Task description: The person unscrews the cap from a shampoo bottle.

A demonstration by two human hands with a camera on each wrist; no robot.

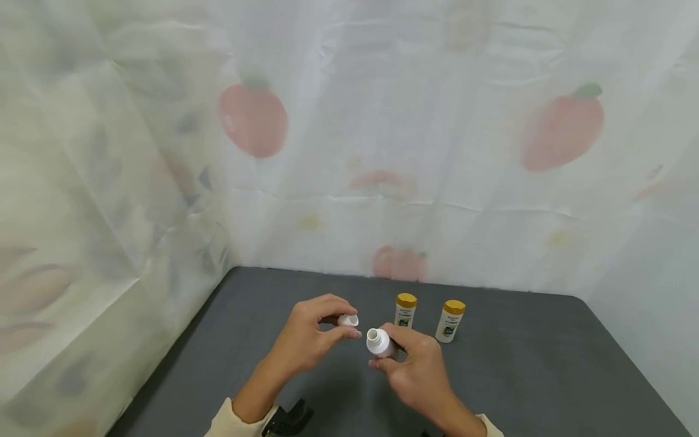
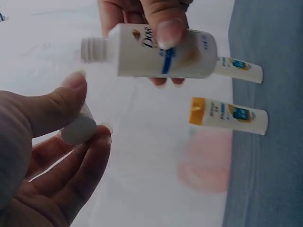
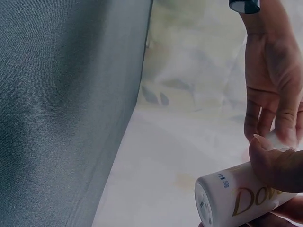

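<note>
Left hand (image 1: 308,337): raised over the surface, thumb and fingertips pinching a small white cap (image 1: 348,320); in the left wrist view the cap sits between the thumb and two fingers, the other fingers loosely bent.
Right hand (image 1: 417,364): wrapped round a white bottle (image 1: 379,342), thumb pressed across its label; the bottle is held off the surface.
Bottle: lying roughly sideways in the grip, its bare threaded neck pointing left toward the cap; the left wrist view shows "Dove" printed on its side with a blue and gold mark.
Cap and bottle: near each other but apart, a small gap between the cap and the open neck.
Tubes: two small white containers with yellow lids, one (image 1: 405,310) just beyond the right hand, the other (image 1: 450,320) to its right, both upright on the far part of the surface and standing apart from each other.
Surface (image 1: 535,364): dark grey, cloth-like.
Backdrop (image 1: 437,152): pale sheeting with faint red fruit prints, closing in the far and left sides.
Sleeves: cream cuffs at both wrists, at the near edge.
</note>
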